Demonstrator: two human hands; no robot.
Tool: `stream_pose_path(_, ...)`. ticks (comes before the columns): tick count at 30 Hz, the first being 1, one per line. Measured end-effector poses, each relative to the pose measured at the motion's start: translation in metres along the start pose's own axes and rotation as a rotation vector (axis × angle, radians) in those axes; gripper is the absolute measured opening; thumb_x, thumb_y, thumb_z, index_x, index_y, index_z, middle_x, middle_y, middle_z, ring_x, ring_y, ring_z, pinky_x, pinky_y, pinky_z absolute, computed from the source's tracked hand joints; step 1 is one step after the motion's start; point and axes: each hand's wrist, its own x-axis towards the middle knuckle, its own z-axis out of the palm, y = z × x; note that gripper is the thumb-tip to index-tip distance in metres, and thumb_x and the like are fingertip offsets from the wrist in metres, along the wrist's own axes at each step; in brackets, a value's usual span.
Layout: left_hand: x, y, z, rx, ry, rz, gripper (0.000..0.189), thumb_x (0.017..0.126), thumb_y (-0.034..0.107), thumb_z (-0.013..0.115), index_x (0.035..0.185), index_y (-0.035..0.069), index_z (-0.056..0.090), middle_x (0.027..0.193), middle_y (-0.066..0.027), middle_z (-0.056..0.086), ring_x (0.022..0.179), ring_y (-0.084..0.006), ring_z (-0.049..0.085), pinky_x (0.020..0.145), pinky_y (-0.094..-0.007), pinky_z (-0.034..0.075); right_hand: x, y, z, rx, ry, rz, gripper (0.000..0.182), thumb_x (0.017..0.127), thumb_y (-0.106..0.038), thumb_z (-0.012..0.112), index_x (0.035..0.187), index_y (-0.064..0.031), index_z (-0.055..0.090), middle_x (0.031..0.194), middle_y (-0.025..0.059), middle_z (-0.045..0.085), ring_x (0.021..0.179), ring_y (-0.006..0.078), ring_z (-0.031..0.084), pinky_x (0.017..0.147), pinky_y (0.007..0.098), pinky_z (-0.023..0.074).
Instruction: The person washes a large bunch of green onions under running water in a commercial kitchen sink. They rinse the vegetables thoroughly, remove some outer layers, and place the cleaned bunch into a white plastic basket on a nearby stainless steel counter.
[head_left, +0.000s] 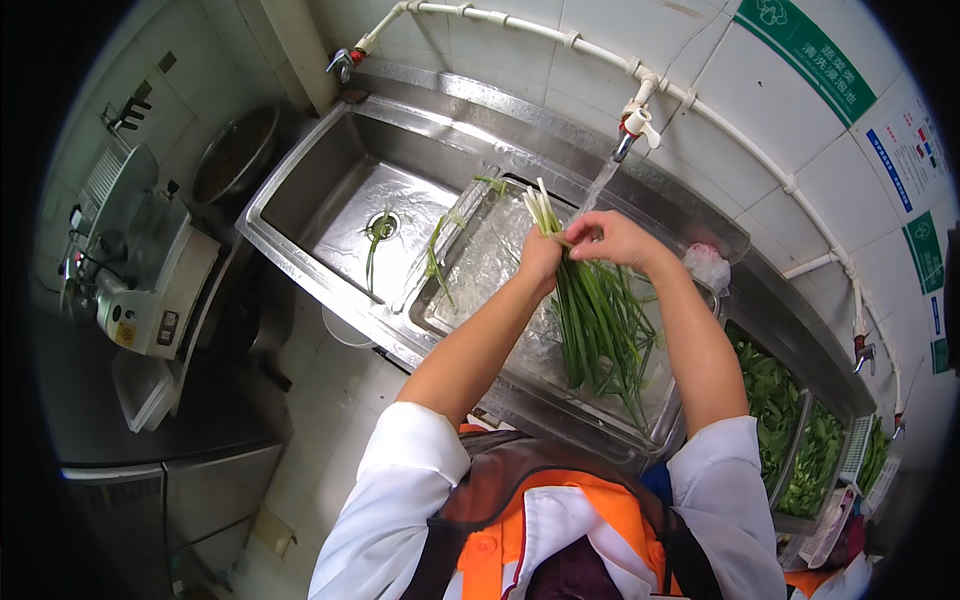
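Observation:
My left hand (541, 259) grips a bunch of green onions (600, 322) near its white ends, which point up and away from me. The green leaves hang down over a steel tray (439, 319) holding water. At the bunch's upper part, the fingers of my right hand (606, 238) are pinched together against the stalks; whether they hold a single stalk is hard to tell. Water runs from a tap (628, 135) just behind my right hand into the tray. Loose green scraps (433, 259) lie on the tray's left edge.
To the left is a steel sink basin (322, 217) with a scrap of leaf (373, 251) at its drain. A clear plastic bag (706, 268) sits at the right back. Trays of leafy greens (814, 450) stand further right. A slicing machine (142, 292) is on the left counter.

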Motion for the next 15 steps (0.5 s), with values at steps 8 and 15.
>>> stream_pose_path(8, -0.011, 0.012, 0.024, -0.063, -0.269, 0.013, 0.03, 0.076, -0.004, 0.049, 0.106, 0.003, 0.048, 0.095, -0.0111, 0.059, 0.081, -0.0202, 0.059, 0.073, -0.0336, 0.05, 0.028, -0.005, -0.014, 0.104, 0.471, 0.164, 0.014, 0.076, -0.012, 0.056, 0.084, -0.0014, 0.06, 0.073, 0.0073, 0.06, 0.064, 0.0142, 0.057, 0.059, 0.0279, 0.0452)
stream_pose_path(15, -0.007, 0.012, 0.056, -0.097, 0.048, 0.212, 0.026, 0.082, 0.008, 0.052, 0.107, 0.003, 0.047, 0.095, -0.0083, 0.057, 0.081, -0.0158, 0.058, 0.067, -0.0282, 0.048, 0.045, -0.015, 0.02, 0.303, 0.766, -0.032, 0.013, 0.077, -0.008, 0.055, 0.084, 0.001, 0.061, 0.076, 0.0046, 0.06, 0.07, 0.0109, 0.054, 0.065, 0.0244, 0.0435)
